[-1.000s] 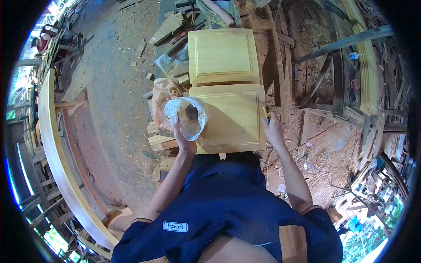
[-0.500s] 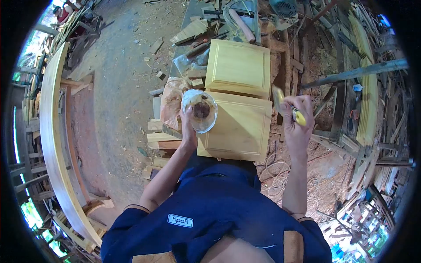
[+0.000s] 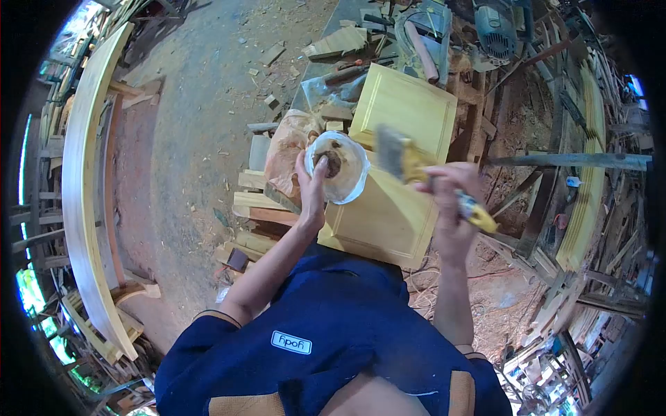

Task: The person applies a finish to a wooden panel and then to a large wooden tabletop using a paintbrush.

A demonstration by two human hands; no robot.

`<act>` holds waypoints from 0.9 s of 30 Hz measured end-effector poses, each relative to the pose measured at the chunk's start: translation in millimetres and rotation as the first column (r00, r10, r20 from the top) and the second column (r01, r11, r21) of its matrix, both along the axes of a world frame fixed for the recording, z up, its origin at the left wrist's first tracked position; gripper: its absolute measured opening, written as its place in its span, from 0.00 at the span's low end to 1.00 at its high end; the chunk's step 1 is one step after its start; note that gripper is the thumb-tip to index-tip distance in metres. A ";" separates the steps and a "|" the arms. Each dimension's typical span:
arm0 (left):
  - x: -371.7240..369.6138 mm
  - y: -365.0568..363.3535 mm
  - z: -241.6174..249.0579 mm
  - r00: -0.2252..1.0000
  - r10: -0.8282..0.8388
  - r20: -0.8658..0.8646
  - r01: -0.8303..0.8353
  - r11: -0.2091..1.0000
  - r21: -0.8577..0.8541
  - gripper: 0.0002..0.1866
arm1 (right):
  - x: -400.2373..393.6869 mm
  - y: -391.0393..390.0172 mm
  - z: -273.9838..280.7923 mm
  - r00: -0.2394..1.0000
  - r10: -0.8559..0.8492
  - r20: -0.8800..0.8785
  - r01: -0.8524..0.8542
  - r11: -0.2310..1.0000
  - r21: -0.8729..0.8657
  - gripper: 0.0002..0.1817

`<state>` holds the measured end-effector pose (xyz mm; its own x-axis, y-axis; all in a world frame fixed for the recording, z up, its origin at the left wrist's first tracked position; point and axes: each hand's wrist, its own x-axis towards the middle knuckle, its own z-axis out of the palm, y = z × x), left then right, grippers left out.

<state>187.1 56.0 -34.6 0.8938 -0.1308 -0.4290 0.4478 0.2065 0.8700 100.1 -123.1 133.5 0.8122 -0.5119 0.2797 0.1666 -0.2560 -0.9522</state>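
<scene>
My left hand grips a clear plastic tub by its left side, the thumb over the rim. A brown residue lies inside the tub. In my right hand is a paintbrush with a yellow handle, its wide bristles pointing left, blurred by motion, close to the tub's right side. Beneath both hands lie two pale yellow wooden panels with raised borders: an upper panel and a lower panel, which the tub partly covers.
A crumpled pinkish bag sits left of the panels, above stacked wood offcuts. A teal power tool stands at the upper right. Along the left runs a long wooden plank; a metal bar crosses on the right.
My right hand has brought the paintbrush leftward, and its bristles now point toward the tub. The tub has tilted somewhat in my left hand. The whole view has shifted and turned slightly.
</scene>
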 end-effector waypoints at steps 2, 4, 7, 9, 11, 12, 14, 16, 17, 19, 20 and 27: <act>1.2 -2.4 3.2 0.982 0.007 0.190 -0.034 0.990 0.139 0.41 | 10.6 10.8 -9.9 0.990 0.108 -0.087 -0.124 0.970 -0.209 0.08; 3.9 -5.3 14.5 0.970 -0.023 0.243 -0.018 0.986 0.165 0.42 | 20.7 26.3 -23.7 0.976 0.161 -0.148 -0.193 0.954 -0.229 0.08; 1.6 -5.8 34.9 0.949 -0.085 0.303 0.019 0.976 0.217 0.42 | 31.3 41.5 -43.1 0.953 0.180 -0.246 -0.245 0.932 -0.267 0.07; 0.1 -8.3 38.3 0.923 -0.171 0.345 0.074 0.958 0.276 0.42 | 33.2 42.8 -52.1 0.941 0.199 -0.274 -0.270 0.929 -0.254 0.07; 1.7 -8.1 24.6 0.965 -0.102 0.242 0.062 0.984 0.168 0.40 | 31.6 36.3 -50.5 0.929 0.209 -0.306 -0.289 0.925 -0.247 0.07; 2.7 -8.6 21.8 0.972 -0.070 0.223 0.052 0.995 0.086 0.39 | 28.5 30.3 -44.3 0.945 0.201 -0.259 -0.257 0.944 -0.206 0.07; 8.0 -5.5 12.3 0.980 -0.051 0.193 0.051 0.999 0.005 0.39 | 22.2 13.2 -32.7 0.970 0.139 -0.201 -0.176 0.969 -0.175 0.07; 14.1 1.6 5.5 0.985 0.040 0.166 -0.048 0.998 0.045 0.38 | 18.2 -17.3 -20.8 0.996 0.041 -0.073 -0.053 0.982 -0.182 0.07; 15.4 3.7 5.8 0.987 0.037 0.157 -0.045 0.998 0.047 0.38 | 15.2 -31.8 -22.3 0.984 -0.078 -0.162 0.050 0.984 -0.174 0.07; 21.3 5.9 16.0 0.991 0.131 0.011 -0.131 0.991 0.013 0.38 | 15.2 -67.2 -38.4 0.921 -0.281 -0.271 0.209 0.942 -0.263 0.06; 24.7 12.1 8.5 0.994 0.108 0.012 -0.108 0.994 0.005 0.38 | 16.8 -84.3 -59.0 0.884 -0.369 -0.286 0.262 0.899 -0.351 0.06; 38.3 17.3 11.3 0.985 0.175 0.016 -0.173 0.982 -0.073 0.37 | 45.7 -74.6 -144.7 0.801 -0.455 -0.389 -0.029 0.619 -0.785 0.08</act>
